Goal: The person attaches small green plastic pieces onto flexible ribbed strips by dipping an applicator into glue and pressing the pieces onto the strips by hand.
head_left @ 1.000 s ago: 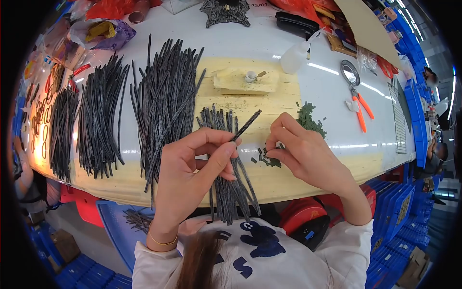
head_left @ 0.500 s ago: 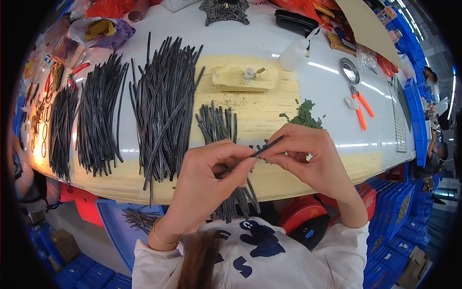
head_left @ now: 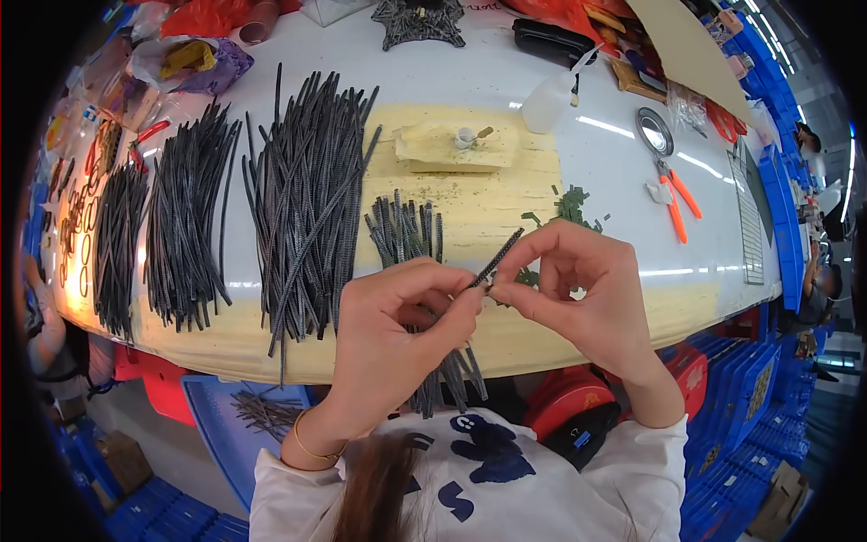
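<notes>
A short black textured strip (head_left: 504, 250) slants up and to the right between my two hands. My left hand (head_left: 393, 330) is closed, with thumb and index finger pinching the strip's lower end. The thumb and index finger of my right hand (head_left: 587, 294) pinch at the strip's side, close to the left fingertips; whether a small piece is also between them is hidden. Beneath and behind my hands lies a bundle of short dark strips (head_left: 404, 226), partly covered by the left hand. Small dark green pieces (head_left: 571, 206) are heaped just beyond my right hand.
Bundles of long black strips (head_left: 307, 199) lie to the left. A yellow block (head_left: 456, 165) carries a small white cup (head_left: 465, 138). Farther right are a white squeeze bottle (head_left: 547, 104), a roll of tape (head_left: 654, 132) and orange-handled pliers (head_left: 674, 208). A blue tray (head_left: 212, 425) sits below the table edge.
The strip has tilted more steeply, its free end now pointing higher. My right fingertips have shifted slightly left and down along it. Both hands remain close together.
</notes>
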Demonstrator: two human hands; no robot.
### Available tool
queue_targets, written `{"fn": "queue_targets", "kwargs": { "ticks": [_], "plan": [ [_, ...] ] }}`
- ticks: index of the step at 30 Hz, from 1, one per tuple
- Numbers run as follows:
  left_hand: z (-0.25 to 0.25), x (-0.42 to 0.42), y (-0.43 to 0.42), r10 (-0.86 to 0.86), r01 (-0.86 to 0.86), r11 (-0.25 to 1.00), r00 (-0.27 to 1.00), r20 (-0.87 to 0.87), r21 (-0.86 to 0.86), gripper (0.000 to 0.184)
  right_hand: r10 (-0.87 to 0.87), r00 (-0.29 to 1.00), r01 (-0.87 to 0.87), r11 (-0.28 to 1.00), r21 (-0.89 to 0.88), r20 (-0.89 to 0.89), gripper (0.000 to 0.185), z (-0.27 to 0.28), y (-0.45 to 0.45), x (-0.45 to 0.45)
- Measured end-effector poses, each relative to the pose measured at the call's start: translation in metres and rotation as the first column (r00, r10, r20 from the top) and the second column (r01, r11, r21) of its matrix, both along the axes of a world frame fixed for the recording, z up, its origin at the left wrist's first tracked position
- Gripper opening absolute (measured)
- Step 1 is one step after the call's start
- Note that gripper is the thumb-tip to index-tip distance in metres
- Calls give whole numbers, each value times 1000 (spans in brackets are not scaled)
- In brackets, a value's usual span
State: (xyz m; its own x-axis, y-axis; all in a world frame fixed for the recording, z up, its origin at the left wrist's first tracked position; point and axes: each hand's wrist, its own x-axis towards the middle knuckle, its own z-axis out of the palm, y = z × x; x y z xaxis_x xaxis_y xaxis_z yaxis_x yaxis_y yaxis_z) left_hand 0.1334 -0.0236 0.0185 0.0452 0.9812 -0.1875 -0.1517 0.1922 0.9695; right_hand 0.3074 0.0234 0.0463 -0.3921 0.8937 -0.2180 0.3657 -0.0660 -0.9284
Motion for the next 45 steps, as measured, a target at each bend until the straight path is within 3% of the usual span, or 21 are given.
{"fn": "queue_targets", "kwargs": {
  "ticks": [2, 7, 13, 17, 32, 38, 43, 45],
  "plan": [
    [4, -1, 0, 73, -66, 996, 991, 115, -64, 8, -78, 993, 77, 997, -13, -93, 11, -4, -1, -5],
    [5, -5, -1, 129, -102, 988, 960, 250, -116, 10, -81, 960, 51, 992, -115, -270, 11, -16, -5, -13],
    [10, -9, -1, 131, -110, 989, 960, 246, -94, 14, -69, 951, 83, 996, 36, -302, 9, -15, -1, -21],
    [7, -9, -1, 102, -101, 995, 968, 231, -17, 16, -15, 981, 35, 994, 99, -192, 9, -7, 0, -23],
    [5, -9, -1, 84, -91, 994, 989, 121, 59, 12, -2, 974, 35, 989, 142, -225, 10, -13, 3, -22],
    [3, -10, -2, 124, -129, 971, 991, 41, 199, 12, -146, 945, 152, 988, -1, -292, 8, -5, -1, -31],
    [18, -11, -10, 186, -168, 949, 982, -42, 267, 11, -19, 922, 11, 1000, -24, -388, 7, -2, 1, -28],
    [29, -15, -16, 144, -141, 977, 990, -7, 159, 9, 43, 928, -73, 995, -66, -370, 9, 6, 3, -29]
  ]
}}
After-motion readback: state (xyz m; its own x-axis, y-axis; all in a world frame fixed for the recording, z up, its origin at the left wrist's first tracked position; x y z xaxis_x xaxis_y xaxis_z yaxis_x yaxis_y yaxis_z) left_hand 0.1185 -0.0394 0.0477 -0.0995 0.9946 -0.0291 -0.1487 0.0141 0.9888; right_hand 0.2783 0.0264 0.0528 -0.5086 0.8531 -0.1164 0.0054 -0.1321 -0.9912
